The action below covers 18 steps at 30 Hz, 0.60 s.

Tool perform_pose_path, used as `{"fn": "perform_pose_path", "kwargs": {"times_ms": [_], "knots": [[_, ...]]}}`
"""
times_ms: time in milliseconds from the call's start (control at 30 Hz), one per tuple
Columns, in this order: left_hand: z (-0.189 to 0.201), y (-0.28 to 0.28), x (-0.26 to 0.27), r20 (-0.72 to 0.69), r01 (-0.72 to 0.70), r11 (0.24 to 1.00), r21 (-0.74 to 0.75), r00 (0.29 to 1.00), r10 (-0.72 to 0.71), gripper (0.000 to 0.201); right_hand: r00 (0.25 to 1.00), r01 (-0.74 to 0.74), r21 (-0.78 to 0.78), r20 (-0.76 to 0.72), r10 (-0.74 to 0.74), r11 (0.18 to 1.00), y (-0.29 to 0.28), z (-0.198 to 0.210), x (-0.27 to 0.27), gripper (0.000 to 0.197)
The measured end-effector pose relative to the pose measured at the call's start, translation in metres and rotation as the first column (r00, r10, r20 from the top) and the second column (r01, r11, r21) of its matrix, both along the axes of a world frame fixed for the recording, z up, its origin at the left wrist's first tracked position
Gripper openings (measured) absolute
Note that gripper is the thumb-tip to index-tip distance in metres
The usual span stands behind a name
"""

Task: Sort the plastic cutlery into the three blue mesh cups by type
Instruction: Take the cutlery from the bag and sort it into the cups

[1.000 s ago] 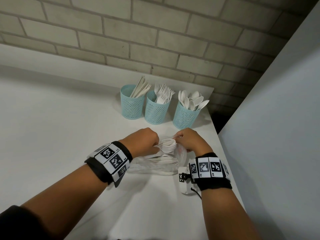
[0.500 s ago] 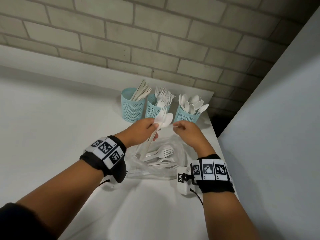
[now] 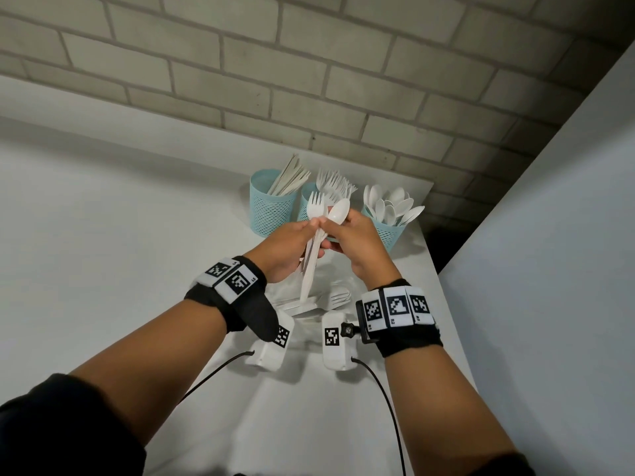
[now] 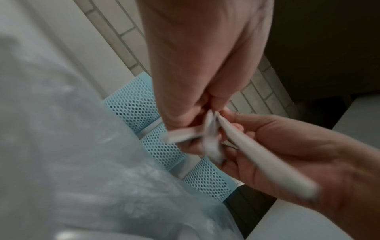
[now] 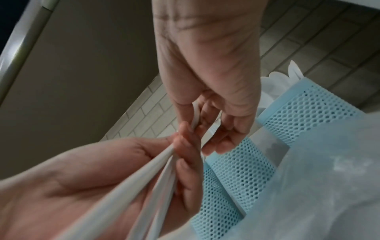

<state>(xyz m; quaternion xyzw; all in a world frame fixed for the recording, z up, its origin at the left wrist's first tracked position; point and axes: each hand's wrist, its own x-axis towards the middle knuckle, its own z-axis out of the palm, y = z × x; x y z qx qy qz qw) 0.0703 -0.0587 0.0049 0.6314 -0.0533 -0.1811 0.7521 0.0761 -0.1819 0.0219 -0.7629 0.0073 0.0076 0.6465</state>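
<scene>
Left hand (image 3: 287,249) grips a small bundle of white cutlery by the handles, a fork (image 3: 316,206) and spoon (image 3: 338,211) fanned at the top. Right hand (image 3: 354,242) pinches the spoon's neck. Both hands are raised in front of three blue cups: left cup (image 3: 271,209) holds knives, middle cup (image 3: 307,204) forks, right cup (image 3: 390,231) spoons. Loose cutlery (image 3: 330,298) lies on the table (image 3: 103,218) below.

Dim soft light, head view sharp, edges bowed; wrist views motion-blurred.
</scene>
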Motion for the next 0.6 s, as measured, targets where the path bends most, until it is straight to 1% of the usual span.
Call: {"fn": "perform_pose_path", "kwargs": {"times_ms": [33,167,267,333,400,433,500,533,600], "knots": [[-0.001,0.000,0.000,0.002,0.004,1.000,-0.007,1.000,-0.004,0.031,1.000,0.012,0.022,-0.014,-0.012,1.000,0.000,0.000,0.000,0.007],[-0.004,0.001,-0.002,0.050,0.039,0.998,0.056,0.998,-0.042,0.023,0.999,0.039,0.063,-0.022,-0.038,0.997,0.001,-0.004,0.003,0.009],[-0.006,0.002,0.000,-0.011,0.035,0.999,-0.026,0.999,-0.035,0.017,0.997,0.077,0.058,-0.018,-0.077,0.995,-0.001,-0.006,0.006,0.010],[-0.005,0.002,0.000,-0.065,0.026,0.997,-0.076,0.997,-0.031,0.021,0.992,0.125,-0.004,0.032,-0.124,0.992,-0.004,-0.008,0.008,0.011],[-0.004,0.001,0.001,-0.081,0.029,0.996,-0.078,0.996,-0.036,0.021,0.977,0.185,-0.095,0.121,-0.173,0.978,-0.008,-0.006,0.011,0.008],[-0.004,0.001,0.001,-0.082,0.027,0.997,-0.077,0.996,-0.033,0.019,0.964,0.226,-0.092,0.165,-0.209,0.970,-0.012,-0.003,0.013,0.008],[-0.003,0.000,0.003,-0.087,0.010,0.995,-0.096,0.996,-0.018,0.017,0.914,0.341,0.008,0.231,-0.334,0.940,-0.025,0.010,0.018,0.011],[-0.002,0.000,0.004,-0.094,-0.001,0.993,-0.122,0.996,-0.010,0.017,0.872,0.411,0.077,0.259,-0.416,0.908,-0.033,0.018,0.021,0.013],[-0.001,0.000,0.005,-0.114,-0.013,0.985,-0.172,0.993,-0.007,0.019,0.745,0.545,0.172,0.350,-0.568,0.821,-0.051,0.034,0.025,0.018]]}}
